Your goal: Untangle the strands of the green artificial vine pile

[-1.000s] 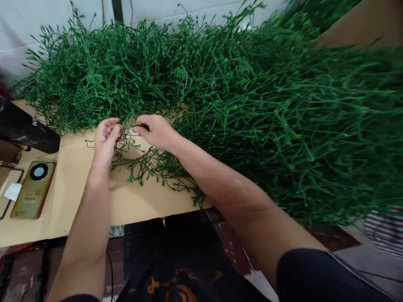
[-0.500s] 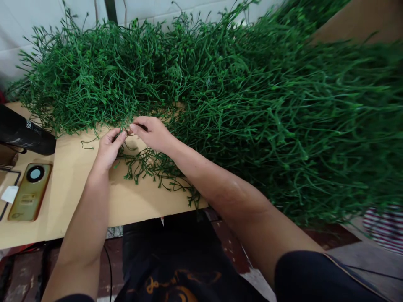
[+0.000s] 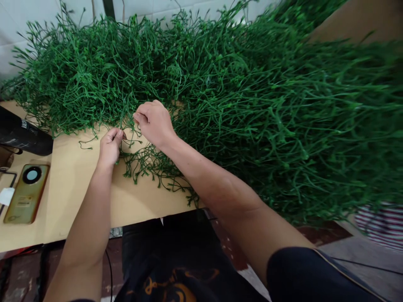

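My left hand (image 3: 111, 144) is closed in a pinch over the table, with a thin green stem (image 3: 121, 121) at its thumb and fingertip. Up and to the right, my right hand (image 3: 155, 122) has its fingers curled together in front of the big pile of green branching stems (image 3: 226, 84). Whatever it may hold is too small or hidden to make out. A smaller loose bunch of stems (image 3: 143, 161) lies on the table below and between the hands. One single stem (image 3: 85, 146) rests left of my left hand.
The tan table (image 3: 82, 184) has its front edge close to my body. On the left are a black cylindrical bottle (image 3: 25, 132) and a phone (image 3: 27, 193) lying camera side up. Brown cardboard (image 3: 362, 21) stands at the back right, and striped cloth (image 3: 379, 226) shows at the lower right.
My right hand has moved up and away from my left, so the hands are now apart. My left hand has turned slightly, staying near the same spot.
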Demonstrator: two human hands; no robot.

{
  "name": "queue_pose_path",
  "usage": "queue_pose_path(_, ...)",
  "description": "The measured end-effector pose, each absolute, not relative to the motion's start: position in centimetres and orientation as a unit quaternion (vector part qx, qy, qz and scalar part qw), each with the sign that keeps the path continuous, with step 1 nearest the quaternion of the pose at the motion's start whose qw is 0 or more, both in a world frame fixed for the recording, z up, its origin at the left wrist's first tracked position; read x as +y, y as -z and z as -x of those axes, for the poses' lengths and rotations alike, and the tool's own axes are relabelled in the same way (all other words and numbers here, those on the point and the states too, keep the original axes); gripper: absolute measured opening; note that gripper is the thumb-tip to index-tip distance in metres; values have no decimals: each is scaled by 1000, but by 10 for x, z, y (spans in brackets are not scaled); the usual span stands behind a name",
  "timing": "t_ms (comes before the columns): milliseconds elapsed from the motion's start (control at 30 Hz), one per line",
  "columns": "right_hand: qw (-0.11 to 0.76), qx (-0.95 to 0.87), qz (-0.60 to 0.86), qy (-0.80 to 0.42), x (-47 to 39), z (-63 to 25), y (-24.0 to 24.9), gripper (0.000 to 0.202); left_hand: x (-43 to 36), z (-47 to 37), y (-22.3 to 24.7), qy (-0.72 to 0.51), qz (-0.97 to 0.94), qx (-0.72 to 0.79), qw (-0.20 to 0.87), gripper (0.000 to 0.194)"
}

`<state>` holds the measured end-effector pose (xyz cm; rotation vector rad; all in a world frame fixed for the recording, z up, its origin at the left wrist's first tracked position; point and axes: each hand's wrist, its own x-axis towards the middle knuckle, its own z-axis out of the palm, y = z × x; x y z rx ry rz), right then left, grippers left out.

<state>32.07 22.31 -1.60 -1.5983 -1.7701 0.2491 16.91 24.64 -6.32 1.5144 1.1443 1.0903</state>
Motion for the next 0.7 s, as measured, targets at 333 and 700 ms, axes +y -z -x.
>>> queue_pose_path(333, 416, -639, 639, -107, 215, -322, 31, 28, 250, -166, 70, -481, -626, 451, 416, 31)
queue_pose_path(700, 386, -632, 607, -288, 211, -301, 39, 28, 246, -168, 67, -483, -629, 451, 409, 24)
